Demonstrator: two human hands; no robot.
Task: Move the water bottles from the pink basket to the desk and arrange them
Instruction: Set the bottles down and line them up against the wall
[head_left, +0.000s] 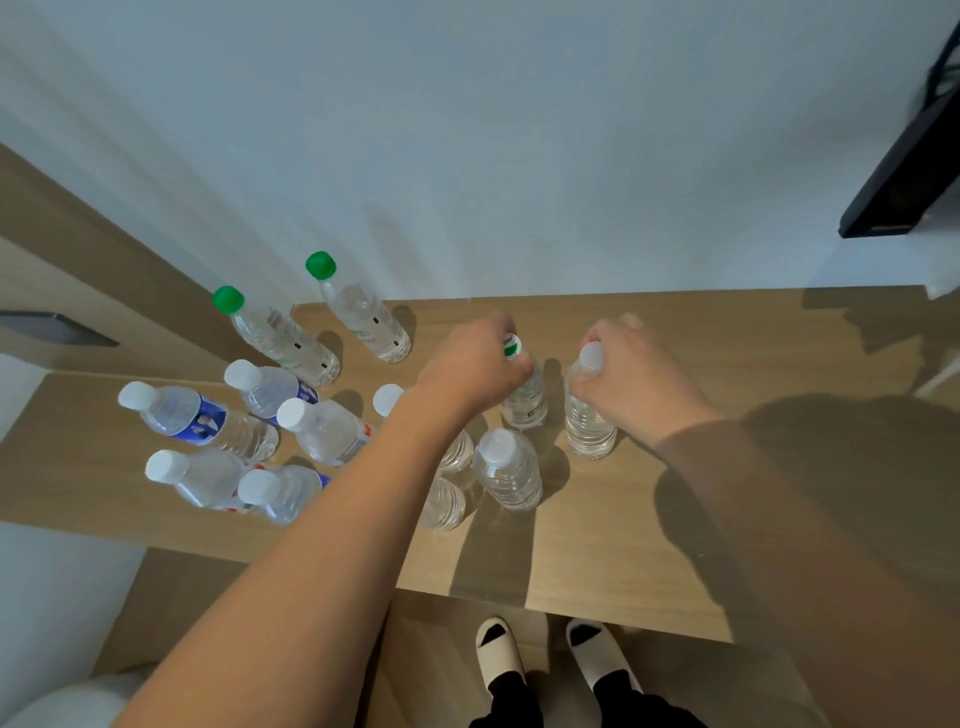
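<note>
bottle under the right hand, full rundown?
The bottle under the right hand is small, clear ribbed plastic with a white cap, and no label shows. It stands upright on the wooden desk, rightmost of the group and apart from its neighbours. The right hand grips its neck and cap from above.

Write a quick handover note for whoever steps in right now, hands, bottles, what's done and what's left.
Left hand: grips the green-and-white-capped bottle by its top, standing on the desk.
Right hand: grips the white-capped bottle beside it.
Done: many bottles upright on the desk, two green-capped bottles at the back.
Left: release both, tidy rows. The basket is out of view.
</note>
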